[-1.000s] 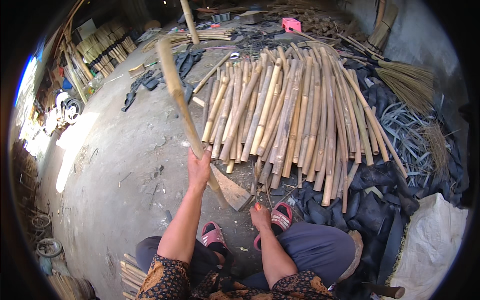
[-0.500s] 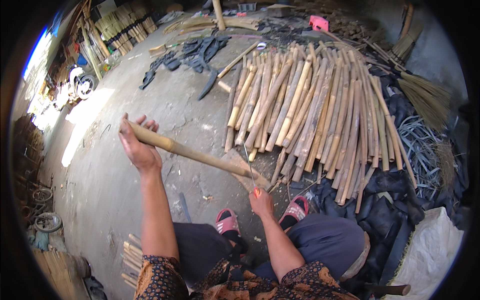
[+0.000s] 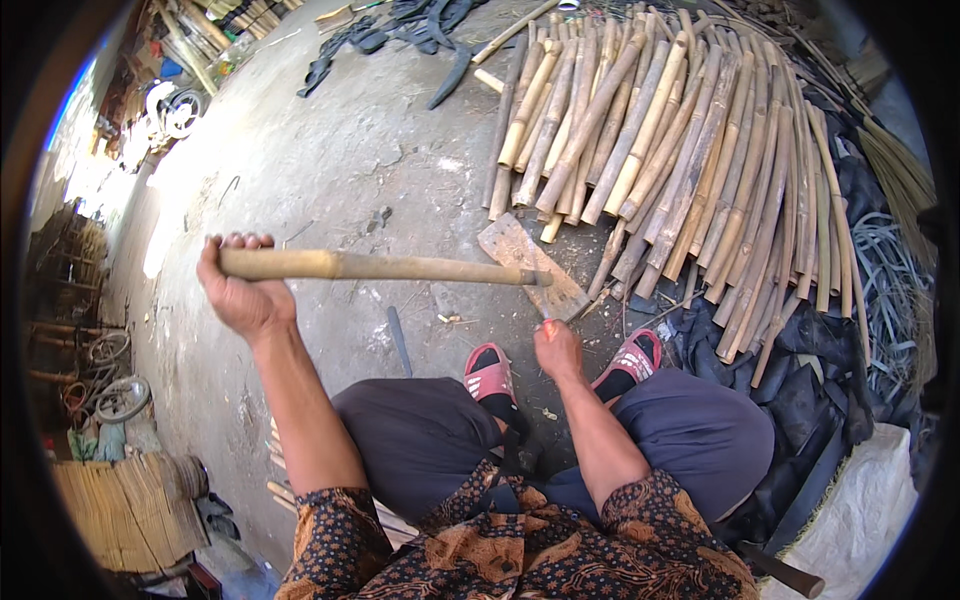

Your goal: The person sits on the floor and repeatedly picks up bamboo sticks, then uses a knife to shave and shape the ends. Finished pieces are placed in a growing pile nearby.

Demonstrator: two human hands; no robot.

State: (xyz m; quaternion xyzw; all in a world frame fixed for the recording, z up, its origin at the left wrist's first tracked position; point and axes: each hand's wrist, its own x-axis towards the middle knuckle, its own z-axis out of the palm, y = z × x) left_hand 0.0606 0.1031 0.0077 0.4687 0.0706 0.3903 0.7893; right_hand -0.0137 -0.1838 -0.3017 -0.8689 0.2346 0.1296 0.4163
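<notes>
- Bare concrete floor [image 3: 330, 170] lies open left of and beyond the left hand [image 3: 240, 295].
- The bamboo pole [image 3: 380, 267] bars the space above the knees, running across to the chopping block [image 3: 530, 265].
- A heap of bamboo sticks [image 3: 680, 150] (tightly packed) fills the floor's far right.
- Black strips [image 3: 800, 370] crowd the right side.

The right hand [image 3: 556, 348] hides whatever it grips; only a red tip shows at its 12 o'clock. The bamboo pile [image 3: 660, 150] is cut off at the frame's 12 o'clock. Clutter [image 3: 170, 105] at 10 o'clock is too washed out to identify.
</notes>
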